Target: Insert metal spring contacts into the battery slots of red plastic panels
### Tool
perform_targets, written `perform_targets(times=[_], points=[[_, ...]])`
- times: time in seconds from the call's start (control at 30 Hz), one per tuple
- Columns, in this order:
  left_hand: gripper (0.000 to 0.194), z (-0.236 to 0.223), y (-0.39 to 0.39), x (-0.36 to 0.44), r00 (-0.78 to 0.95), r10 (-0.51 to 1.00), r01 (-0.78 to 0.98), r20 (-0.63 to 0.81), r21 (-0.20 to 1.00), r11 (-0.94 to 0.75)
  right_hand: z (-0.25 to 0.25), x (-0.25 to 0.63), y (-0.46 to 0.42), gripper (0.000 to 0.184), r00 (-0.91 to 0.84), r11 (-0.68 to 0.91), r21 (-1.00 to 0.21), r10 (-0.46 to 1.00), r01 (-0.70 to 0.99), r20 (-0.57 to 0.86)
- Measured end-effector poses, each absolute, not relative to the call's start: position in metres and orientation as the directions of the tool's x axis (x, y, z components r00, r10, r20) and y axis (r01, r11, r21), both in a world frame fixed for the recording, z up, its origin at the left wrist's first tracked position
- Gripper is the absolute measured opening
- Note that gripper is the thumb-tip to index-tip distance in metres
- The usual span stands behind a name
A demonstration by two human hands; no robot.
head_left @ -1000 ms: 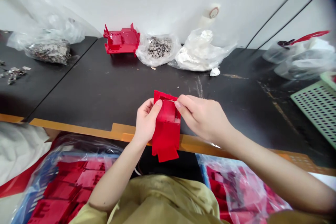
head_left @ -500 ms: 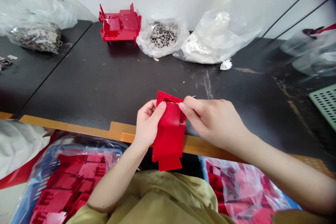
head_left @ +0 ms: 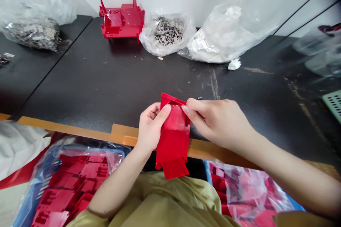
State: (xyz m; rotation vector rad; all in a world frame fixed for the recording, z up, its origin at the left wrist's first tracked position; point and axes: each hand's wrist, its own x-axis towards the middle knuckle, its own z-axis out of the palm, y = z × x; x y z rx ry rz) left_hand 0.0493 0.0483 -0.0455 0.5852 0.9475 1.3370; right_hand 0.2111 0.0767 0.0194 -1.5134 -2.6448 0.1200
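Observation:
In front of my body, over the table's near edge, I hold a red plastic part [head_left: 173, 145] with a flap at its lower end. My left hand [head_left: 152, 124] grips its upper left side, the thumb lying on the front face. The thumb and fingers of my right hand [head_left: 215, 117] are pinched together at its upper right corner. A thin shiny edge, perhaps metal, shows across the opening between my two thumbs. Whether a small piece sits between my right fingertips is hidden.
A red moulded part [head_left: 124, 19] stands at the back beside a bag of small metal clips [head_left: 169, 32] and a white plastic bag [head_left: 215, 39]. Another metal-filled bag [head_left: 34, 33] lies left. Blue crates [head_left: 22, 198] with red parts stand below the edge. A green basket [head_left: 333, 103] is at right.
The view has shifted slightly. The red part's lower end has tilted a little to the right, and both hands keep their places on it.

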Motion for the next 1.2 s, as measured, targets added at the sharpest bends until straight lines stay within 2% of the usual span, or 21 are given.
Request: perform_targets(times=[0.1, 0.43, 0.8, 0.9, 1.1, 1.2], points=[[0.032, -0.048, 0.048, 0.050, -0.052, 0.971, -0.526, -0.233, 0.833, 0.172, 0.016, 0.213, 0.080, 0.042, -0.529, 0.530, -0.118, 0.848, 0.840, 0.041], [0.027, -0.053, 0.049, 0.053, -0.071, 0.973, -0.502, -0.219, 0.851, 0.155, 0.000, 0.216, 0.086, 0.053, -0.565, 0.564, 0.029, 0.824, 0.825, 0.053], [0.024, -0.055, 0.048, 0.055, -0.089, 0.975, -0.416, -0.201, 0.897, 0.147, -0.017, 0.223, 0.093, 0.058, -0.612, 0.610, 0.050, 0.785, 0.790, 0.094], [0.022, -0.054, 0.048, 0.055, -0.089, 0.975, -0.418, -0.204, 0.896, 0.150, -0.021, 0.223, 0.092, 0.055, -0.594, 0.596, -0.001, 0.799, 0.803, 0.095], [0.021, -0.050, 0.051, 0.056, -0.076, 0.973, -0.405, -0.220, 0.898, 0.171, -0.021, 0.223, 0.093, 0.044, -0.557, 0.555, -0.221, 0.828, 0.802, 0.061], [0.022, -0.050, 0.052, 0.056, -0.086, 0.972, -0.383, -0.219, 0.908, 0.170, -0.017, 0.224, 0.094, 0.043, -0.566, 0.554, -0.265, 0.824, 0.789, 0.038]])
